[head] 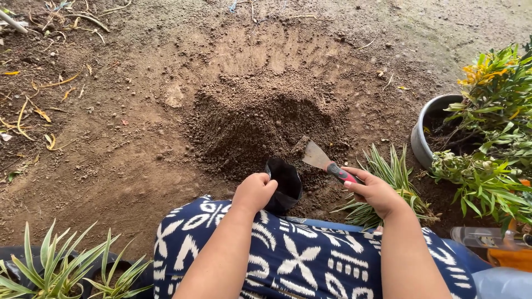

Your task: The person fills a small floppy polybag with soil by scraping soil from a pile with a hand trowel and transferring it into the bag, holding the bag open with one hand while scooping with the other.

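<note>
Left hand (254, 191) fingers grip black bag (284, 185) — right hand (374, 191) seemingly grips scraper (324, 161).

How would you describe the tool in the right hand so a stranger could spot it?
Find the soil heap in the middle. At its near right edge, the right hand holds a scraper: the only metal blade there, with a red-and-black handle.
</note>
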